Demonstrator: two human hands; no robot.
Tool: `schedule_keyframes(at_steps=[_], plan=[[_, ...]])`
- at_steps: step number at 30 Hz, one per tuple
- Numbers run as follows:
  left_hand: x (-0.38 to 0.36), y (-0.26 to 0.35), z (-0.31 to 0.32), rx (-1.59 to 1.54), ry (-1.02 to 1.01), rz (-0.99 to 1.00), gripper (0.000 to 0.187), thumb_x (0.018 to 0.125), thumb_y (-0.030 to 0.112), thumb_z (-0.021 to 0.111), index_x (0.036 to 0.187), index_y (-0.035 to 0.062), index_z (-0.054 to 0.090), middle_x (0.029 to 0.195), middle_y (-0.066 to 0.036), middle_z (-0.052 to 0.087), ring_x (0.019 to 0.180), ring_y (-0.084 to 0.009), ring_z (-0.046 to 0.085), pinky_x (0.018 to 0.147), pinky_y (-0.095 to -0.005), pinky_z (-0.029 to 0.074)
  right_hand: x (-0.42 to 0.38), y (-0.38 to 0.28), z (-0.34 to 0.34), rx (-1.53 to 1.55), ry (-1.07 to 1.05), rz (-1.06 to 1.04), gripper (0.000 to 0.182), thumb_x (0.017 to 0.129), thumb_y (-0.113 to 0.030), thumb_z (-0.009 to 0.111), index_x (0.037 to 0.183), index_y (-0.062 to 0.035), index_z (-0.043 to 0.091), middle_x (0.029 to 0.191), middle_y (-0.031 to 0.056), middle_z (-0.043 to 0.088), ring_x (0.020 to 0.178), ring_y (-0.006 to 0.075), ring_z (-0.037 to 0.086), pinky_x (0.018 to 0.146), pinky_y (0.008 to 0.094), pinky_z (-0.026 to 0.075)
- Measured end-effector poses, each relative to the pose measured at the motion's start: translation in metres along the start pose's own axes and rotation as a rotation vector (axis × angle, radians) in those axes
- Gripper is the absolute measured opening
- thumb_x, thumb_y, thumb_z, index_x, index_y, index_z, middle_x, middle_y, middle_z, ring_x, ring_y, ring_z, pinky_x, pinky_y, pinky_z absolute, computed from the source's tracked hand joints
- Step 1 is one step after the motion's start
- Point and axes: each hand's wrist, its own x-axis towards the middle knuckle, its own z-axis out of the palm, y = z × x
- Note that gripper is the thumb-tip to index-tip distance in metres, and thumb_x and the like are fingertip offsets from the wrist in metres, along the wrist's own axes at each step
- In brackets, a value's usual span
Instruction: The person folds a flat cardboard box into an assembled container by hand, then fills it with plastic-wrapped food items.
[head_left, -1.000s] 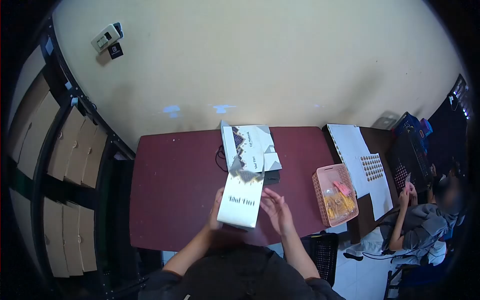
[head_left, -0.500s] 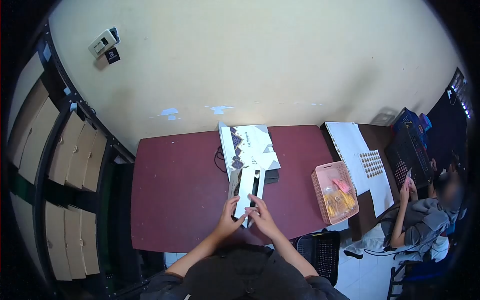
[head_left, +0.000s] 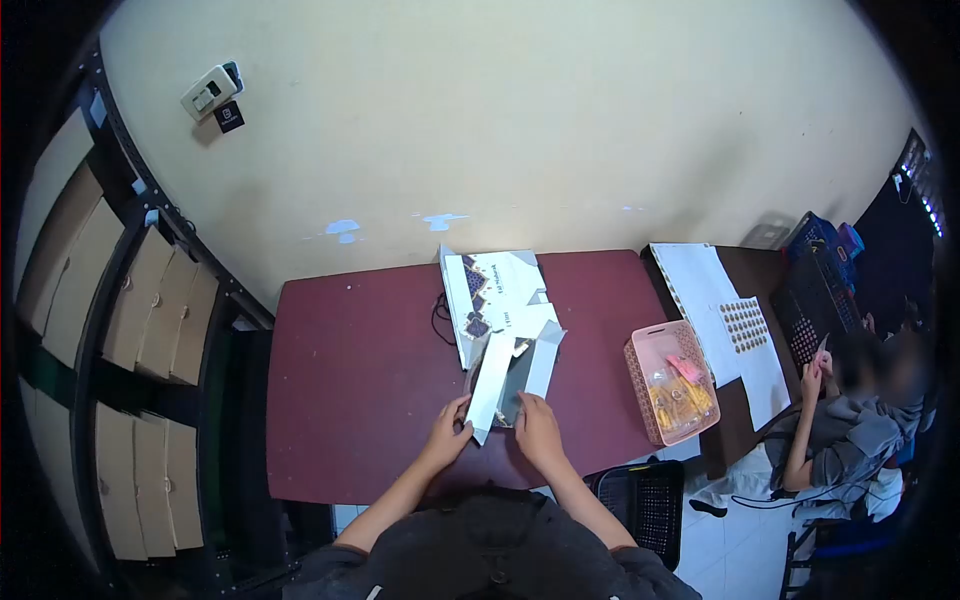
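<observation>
A small cardboard box (head_left: 489, 393) with long white flaps stands before me at the table's front edge. Its flaps are spread apart and a dark grey inside shows between them; what lies within is too small to make out. My left hand (head_left: 445, 438) is closed on the left flap near its front end. On the other side, my right hand (head_left: 541, 430) grips the box's right side, fingertips at the edge of the opening. Just behind lies a flat white printed box (head_left: 508, 285) with a dark blue and gold pattern, partly overlapped by the small box's flaps.
A pink basket (head_left: 638, 377) with yellow packets stands on the maroon table (head_left: 350, 390) at right. White sheets (head_left: 692, 290), one with rows of round stickers (head_left: 744, 325), cover a dark side table. Below is a black crate (head_left: 640, 510). A seated person (head_left: 840, 440) works at right.
The box's flaps have swung apart, showing more of the inside. My hands, close together over the front end before, have moved to opposite sides of it.
</observation>
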Motion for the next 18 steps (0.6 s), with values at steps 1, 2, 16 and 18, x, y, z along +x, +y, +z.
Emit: schedule_keyframes(at_steps=[1, 2, 16, 18], plan=[[-0.001, 0.002, -0.002, 0.0, -0.003, 0.004, 0.051, 0.08, 0.005, 0.061, 0.128, 0.0027, 0.042, 0.116, -0.018, 0.053, 0.108, -0.0269, 0.055, 0.093, -0.0338, 0.042, 0.003, 0.005, 0.009, -0.001, 0.005, 0.001, 0.038, 0.085, -0.015, 0.054, 0.12, 0.0006, 0.048, 0.107, 0.0219, 0.055, 0.1, 0.0383, 0.052, 0.089, 0.0419, 0.042], [0.0, 0.003, -0.003, -0.01, -0.033, -0.034, 0.054, 0.079, 0.009, 0.064, 0.128, 0.0012, 0.042, 0.118, -0.018, 0.053, 0.107, -0.0261, 0.055, 0.092, -0.0332, 0.043, 0.006, 0.008, 0.019, 0.058, 0.123, 0.039, 0.04, 0.084, -0.016, 0.057, 0.118, 0.0011, 0.047, 0.099, 0.0208, 0.055, 0.096, 0.035, 0.053, 0.085, 0.0402, 0.043], [0.012, 0.01, -0.004, 0.22, 0.027, 0.034, 0.065, 0.071, 0.027, 0.074, 0.124, 0.0019, 0.047, 0.111, -0.022, 0.055, 0.105, -0.0346, 0.054, 0.09, -0.0396, 0.043, -0.031, -0.007, 0.066, 1.204, -0.087, 0.782, 0.029, 0.078, -0.02, 0.062, 0.091, 0.0011, 0.048, 0.074, 0.0123, 0.056, 0.068, 0.0227, 0.058, 0.061, 0.0358, 0.047], [0.012, 0.021, -0.007, 0.282, -0.031, 0.042, 0.063, 0.072, 0.027, 0.073, 0.125, 0.005, 0.047, 0.112, -0.02, 0.055, 0.105, -0.0348, 0.054, 0.09, -0.0399, 0.043, -0.037, -0.001, 0.067, 0.81, -0.078, 0.612, 0.036, 0.077, -0.024, 0.063, 0.096, 0.0022, 0.049, 0.076, 0.0139, 0.058, 0.071, 0.025, 0.06, 0.063, 0.0369, 0.048]])
